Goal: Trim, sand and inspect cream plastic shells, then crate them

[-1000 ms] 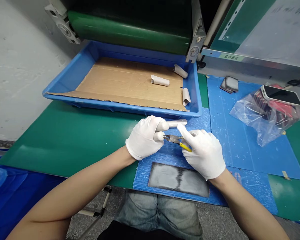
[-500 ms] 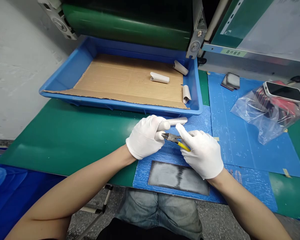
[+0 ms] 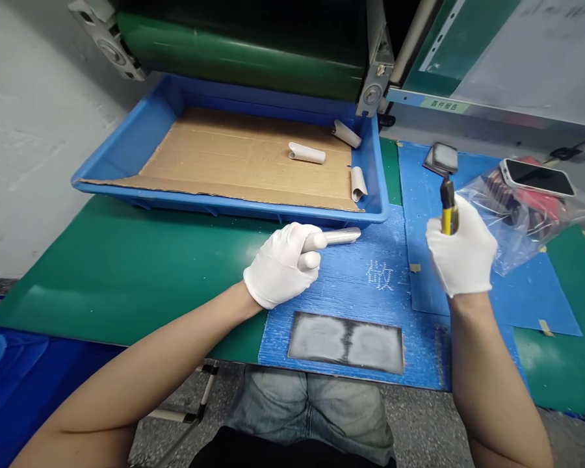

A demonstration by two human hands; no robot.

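Observation:
My left hand (image 3: 283, 265), in a white glove, is closed around a smooth silver-grey curved piece (image 3: 344, 236). One end of the piece sticks out to the right past my fingers, in front of the tray. Its other end is hidden by the glove. My right hand (image 3: 465, 253), also gloved in white, grips cutting pliers (image 3: 447, 201) with yellow handles, their dark jaws pointing up and away. It is raised over the blue sheet at the right, well apart from my left hand. Below the hands, a flat grey-and-black sanding pad (image 3: 346, 341) lies near the table's front edge.
Behind my hands, a blue tray (image 3: 253, 211) lined with cardboard (image 3: 224, 156) holds three curved pale pieces (image 3: 307, 153), below a green roller (image 3: 238, 52). At right are small grey pads (image 3: 442, 158), a clear plastic bag (image 3: 517, 227) and a phone (image 3: 539, 177).
My right hand has carried the pliers away from my left hand, to the right and up. White written marks on the blue mat are now uncovered. My left hand has stayed nearly still.

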